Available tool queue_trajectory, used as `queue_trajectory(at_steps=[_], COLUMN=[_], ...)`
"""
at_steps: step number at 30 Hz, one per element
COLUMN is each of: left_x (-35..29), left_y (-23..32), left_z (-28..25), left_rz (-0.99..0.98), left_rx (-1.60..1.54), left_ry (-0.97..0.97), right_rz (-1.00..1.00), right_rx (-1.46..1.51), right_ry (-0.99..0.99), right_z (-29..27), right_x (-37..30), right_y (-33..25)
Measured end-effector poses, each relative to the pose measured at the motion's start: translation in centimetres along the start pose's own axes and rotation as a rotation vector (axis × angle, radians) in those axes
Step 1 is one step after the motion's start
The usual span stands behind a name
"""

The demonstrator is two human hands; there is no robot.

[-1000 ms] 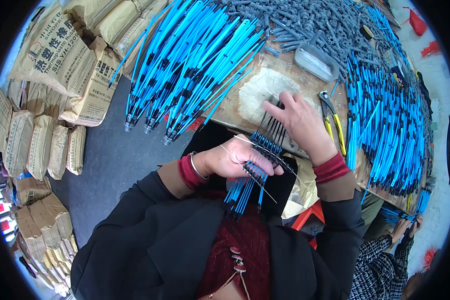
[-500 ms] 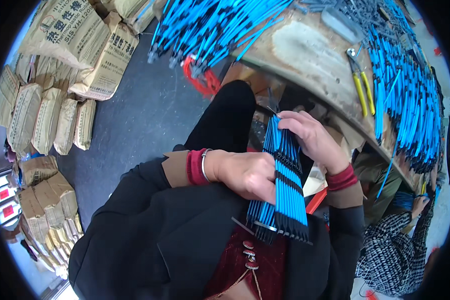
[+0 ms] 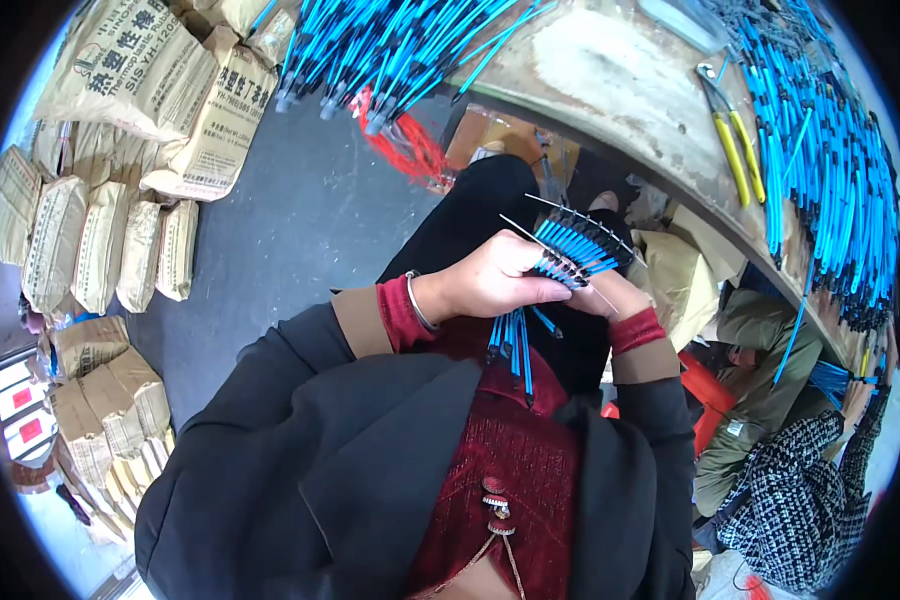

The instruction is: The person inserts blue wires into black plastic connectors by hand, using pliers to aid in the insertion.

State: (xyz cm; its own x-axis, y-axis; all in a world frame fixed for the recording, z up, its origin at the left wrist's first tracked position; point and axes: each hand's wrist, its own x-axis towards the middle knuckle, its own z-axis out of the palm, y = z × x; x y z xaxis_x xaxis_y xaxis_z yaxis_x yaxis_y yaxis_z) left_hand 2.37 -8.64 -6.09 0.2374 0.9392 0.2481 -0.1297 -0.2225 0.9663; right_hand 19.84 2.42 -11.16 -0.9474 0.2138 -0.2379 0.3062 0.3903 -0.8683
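Observation:
Over my lap I hold a bundle of thin blue tubes (image 3: 582, 243) with black ends. Thin metal rods (image 3: 625, 243) run across the row of ends, which fans out toward the table. My left hand (image 3: 495, 275) is closed on the near side of the bundle, its thumb lying across the tubes. Several tubes hang loose below that hand. My right hand (image 3: 620, 292) grips the bundle from the right; its fingers are mostly hidden behind the tubes.
A wooden table (image 3: 600, 75) carries piles of similar blue tubes (image 3: 820, 190) and yellow-handled pliers (image 3: 735, 150). Red strands (image 3: 405, 145) hang off its edge. Stacked paper sacks (image 3: 100, 240) stand at the left. Another person's patterned sleeve (image 3: 795, 500) shows at lower right.
The bundle has turned and swung up, away from my chest, so its row of ends now faces the table. My right hand has moved down beside my left hand.

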Motion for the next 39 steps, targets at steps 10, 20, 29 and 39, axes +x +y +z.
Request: queue_trajectory(at_steps=[10,20,29,39], left_x=[3.4,1.2,4.1,6.1], left_y=[2.0,1.4,2.9,3.4], left_z=[1.5,0.2,-2.0,-2.5], left_rz=[-0.399,-0.344,-0.164,-0.259], left_rx=[-0.362,-0.33,-0.16,-0.124], left_ry=[0.278,0.202,0.271,0.205], right_rz=[-0.094,-0.089,0.035,-0.063], right_rx=[0.596,0.309,0.117,0.536], right_ry=[0.68,1.138,1.168,1.154], right_z=[0.9,2.7,2.6,2.7], right_x=[-1.0,1.4,1.1,2.2], right_y=[-6.5,-8.0,-8.4,-8.4])
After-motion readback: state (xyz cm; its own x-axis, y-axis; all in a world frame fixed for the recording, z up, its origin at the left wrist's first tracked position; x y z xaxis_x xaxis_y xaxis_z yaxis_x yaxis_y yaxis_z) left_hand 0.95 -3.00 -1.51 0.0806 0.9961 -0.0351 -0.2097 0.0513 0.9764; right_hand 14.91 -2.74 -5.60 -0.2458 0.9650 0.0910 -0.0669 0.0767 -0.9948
